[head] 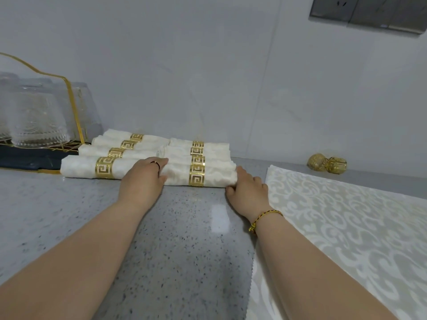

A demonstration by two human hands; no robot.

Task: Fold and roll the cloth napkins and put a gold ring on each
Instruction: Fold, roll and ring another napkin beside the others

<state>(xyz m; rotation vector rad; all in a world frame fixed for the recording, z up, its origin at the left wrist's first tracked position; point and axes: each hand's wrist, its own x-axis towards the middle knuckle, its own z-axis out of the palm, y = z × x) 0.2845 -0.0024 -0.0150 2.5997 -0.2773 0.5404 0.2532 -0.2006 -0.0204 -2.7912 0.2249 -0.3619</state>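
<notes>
left hand [143, 179] and right hand [247, 192], grips curled round the ends of the ringed napkin [212, 175], line it up; next likely: folding the flat cloth [346, 227]

Cream napkins [215, 175], gold key-pattern rings [197, 175]

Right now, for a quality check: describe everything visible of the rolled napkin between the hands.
The rolled napkin is cream patterned cloth, a tight cylinder lying crosswise on the speckled grey counter, frontmost of its row. A gold ring with cut-out key pattern circles its middle. The left hand grips one end, the right hand the other.
</notes>
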